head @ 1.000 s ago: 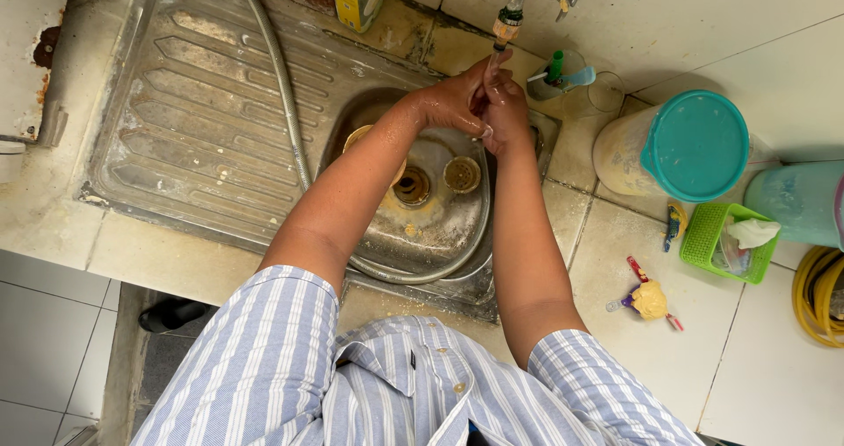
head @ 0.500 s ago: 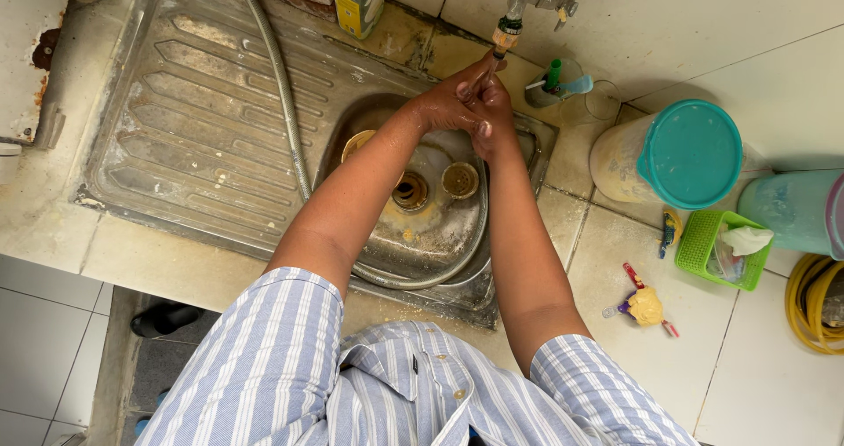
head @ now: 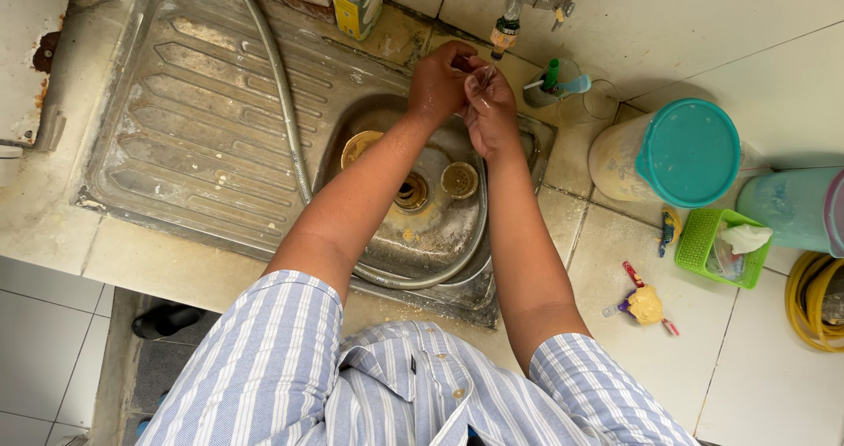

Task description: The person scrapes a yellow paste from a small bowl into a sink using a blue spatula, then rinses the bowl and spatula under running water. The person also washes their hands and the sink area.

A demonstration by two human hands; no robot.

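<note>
Both hands sit at upper centre of the frame, over the back rim of the round sink basin (head: 457, 244), directly below the tap (head: 519, 6). Left hand (head: 437, 84) and right hand (head: 491, 112) touch each other, fingers interlaced or rubbing; between the fingertips shows a small pale, glossy item (head: 485, 75), too small to identify.

Grip state: left fingers curled in and pinching at the item; right fingers bent up around it from below. Neither hand hangs open.

Handling judgement: the item looks light and thin, likely wet and therefore slippery; a fingertip pinch at its edge seems the only workable hold. Stiffness cannot be told.

Pose: both forearms run from lower centre up toward the tap, converging. Left elbow bent wider, left forearm crossing the basin; right forearm nearly straight along the basin's right side. Striped sleeves rolled above the elbows.

Surroundings: ribbed drainboard (head: 202, 120) at left with a grey hose (head: 281, 94) lying across it; drain (head: 411, 191) and loose strainer (head: 459, 179) in the basin; teal-lidded jar (head: 686, 151) and green basket (head: 716, 248) on the tiled table at right
</note>
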